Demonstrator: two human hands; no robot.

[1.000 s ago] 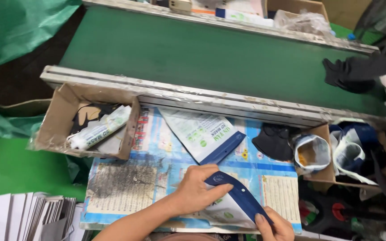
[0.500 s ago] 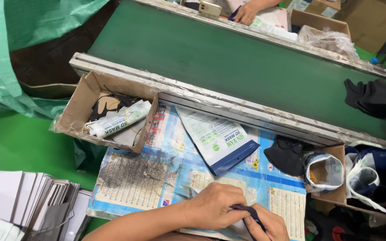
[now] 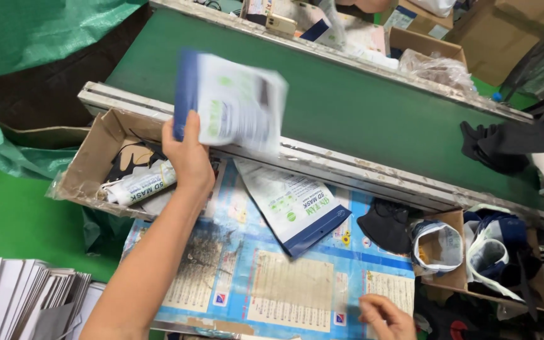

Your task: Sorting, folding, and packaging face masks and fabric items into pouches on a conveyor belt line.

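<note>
Single head cam, looks steeply down, close over worktable (image 3: 297, 283), facing green conveyor belt (image 3: 347, 107) beyond.

bright, even overhead light, soft shadows; the raised white pouch (image 3: 233, 101) is motion-blurred, the rest sharp.

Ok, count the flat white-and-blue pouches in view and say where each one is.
2. One pouch is held up in the left hand over the belt edge, blurred. The other pouch lies flat on the blue table sheet. More may be hidden among the clutter beyond the belt.
</note>
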